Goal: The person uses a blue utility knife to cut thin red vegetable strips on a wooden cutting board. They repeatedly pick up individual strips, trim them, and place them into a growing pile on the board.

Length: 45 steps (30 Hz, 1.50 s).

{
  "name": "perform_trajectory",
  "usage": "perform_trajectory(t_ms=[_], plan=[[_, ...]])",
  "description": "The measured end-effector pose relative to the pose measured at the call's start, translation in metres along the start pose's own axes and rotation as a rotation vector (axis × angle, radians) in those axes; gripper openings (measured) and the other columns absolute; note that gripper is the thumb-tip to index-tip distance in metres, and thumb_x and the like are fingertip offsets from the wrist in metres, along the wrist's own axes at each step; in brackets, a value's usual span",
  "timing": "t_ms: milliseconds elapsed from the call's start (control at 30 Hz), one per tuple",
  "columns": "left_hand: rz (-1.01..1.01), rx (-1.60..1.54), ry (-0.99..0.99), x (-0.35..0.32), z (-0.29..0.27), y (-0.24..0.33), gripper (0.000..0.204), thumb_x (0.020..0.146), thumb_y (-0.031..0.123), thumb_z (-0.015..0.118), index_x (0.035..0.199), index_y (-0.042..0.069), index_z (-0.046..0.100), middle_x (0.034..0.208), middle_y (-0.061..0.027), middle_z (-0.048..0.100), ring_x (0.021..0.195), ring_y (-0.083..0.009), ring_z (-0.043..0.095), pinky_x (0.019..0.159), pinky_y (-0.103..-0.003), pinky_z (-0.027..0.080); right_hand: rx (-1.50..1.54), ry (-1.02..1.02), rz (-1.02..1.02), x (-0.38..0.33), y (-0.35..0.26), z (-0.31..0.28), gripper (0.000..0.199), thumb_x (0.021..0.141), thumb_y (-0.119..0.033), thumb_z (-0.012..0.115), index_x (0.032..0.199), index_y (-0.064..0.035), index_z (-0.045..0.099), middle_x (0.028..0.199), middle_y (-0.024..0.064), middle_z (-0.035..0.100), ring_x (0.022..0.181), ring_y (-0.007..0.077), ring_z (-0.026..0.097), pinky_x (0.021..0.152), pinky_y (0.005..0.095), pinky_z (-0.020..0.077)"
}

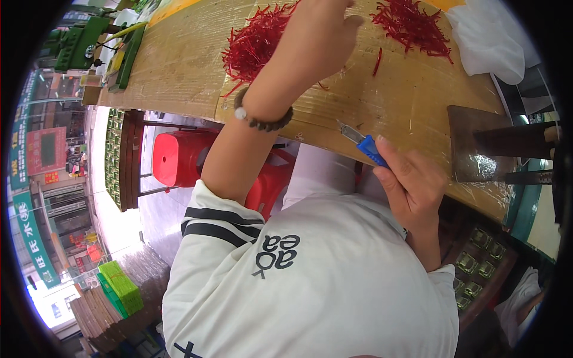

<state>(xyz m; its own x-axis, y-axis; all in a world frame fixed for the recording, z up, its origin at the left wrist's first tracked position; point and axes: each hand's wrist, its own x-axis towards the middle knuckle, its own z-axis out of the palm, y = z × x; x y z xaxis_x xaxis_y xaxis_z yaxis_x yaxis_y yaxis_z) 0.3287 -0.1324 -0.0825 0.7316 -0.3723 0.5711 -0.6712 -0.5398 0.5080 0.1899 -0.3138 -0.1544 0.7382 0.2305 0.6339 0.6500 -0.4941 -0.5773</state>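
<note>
My right hand (415, 185) is closed round the blue handle of a utility knife (371, 149), its blade out and aimed up and left over the table's near edge. My left hand (325, 39) reaches across the table at the top of the picture, a dark bead bracelet on the wrist. Its fingers are mostly cut off by the picture's edge, so their grip does not show. Beside that forearm lies a heap of thin red pieces (253, 48). A second heap of red pieces (412, 27) lies to its right, with one loose red piece (377, 62) nearby.
The brown-covered table (406, 107) spans the top. A crumpled white plastic bag (489, 42) sits at its right, above a dark metal plate (477, 143). A green machine (80, 45) stands at the far left. Red stools (179, 158) are below the table edge.
</note>
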Motion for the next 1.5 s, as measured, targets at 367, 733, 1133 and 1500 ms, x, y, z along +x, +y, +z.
perform_trajectory(t_ms=[367, 733, 1133, 1500], plan=[[0.187, 0.557, -0.347, -0.023, -0.013, -0.042, 0.009, 0.079, 0.012, 0.065, 0.079, 0.005, 0.070, 0.095, -0.0091, 0.068, 0.094, -0.0283, 0.060, 0.087, -0.037, 0.046, -0.013, -0.016, -0.006, 0.001, -0.001, -0.001, 0.041, 0.075, -0.022, 0.076, 0.114, -0.0123, 0.071, 0.060, 0.0023, 0.046, 0.048, 0.0183, 0.044, 0.045, 0.0323, 0.0355], [0.199, 0.680, -0.246, -0.036, -0.015, -0.038, 0.011, 0.083, 0.015, 0.064, 0.088, 0.005, 0.067, 0.091, -0.0054, 0.063, 0.093, -0.0261, 0.058, 0.083, -0.037, 0.047, -0.047, -0.027, 0.002, 0.002, -0.002, -0.001, 0.041, 0.074, -0.022, 0.076, 0.114, -0.0124, 0.071, 0.059, 0.0018, 0.046, 0.048, 0.0182, 0.044, 0.044, 0.0319, 0.0348], [0.208, 0.905, -0.400, -0.036, -0.011, -0.008, 0.009, 0.070, 0.009, 0.067, 0.078, 0.006, 0.067, 0.087, -0.0034, 0.063, 0.090, -0.0241, 0.058, 0.081, -0.034, 0.046, -0.056, -0.031, 0.007, 0.002, -0.002, 0.000, 0.041, 0.074, -0.022, 0.077, 0.114, -0.0134, 0.071, 0.059, 0.0018, 0.046, 0.048, 0.0184, 0.043, 0.044, 0.0320, 0.0345], [0.064, 0.499, -0.136, -0.049, -0.021, 0.001, 0.010, 0.078, 0.008, 0.063, 0.082, 0.003, 0.056, 0.073, -0.0106, 0.058, 0.070, -0.0296, 0.057, 0.064, -0.040, 0.046, -0.017, 0.022, 0.021, 0.002, -0.001, 0.002, 0.041, 0.076, -0.019, 0.076, 0.116, -0.0098, 0.070, 0.061, 0.0030, 0.049, 0.048, 0.0187, 0.044, 0.045, 0.0317, 0.0366]])
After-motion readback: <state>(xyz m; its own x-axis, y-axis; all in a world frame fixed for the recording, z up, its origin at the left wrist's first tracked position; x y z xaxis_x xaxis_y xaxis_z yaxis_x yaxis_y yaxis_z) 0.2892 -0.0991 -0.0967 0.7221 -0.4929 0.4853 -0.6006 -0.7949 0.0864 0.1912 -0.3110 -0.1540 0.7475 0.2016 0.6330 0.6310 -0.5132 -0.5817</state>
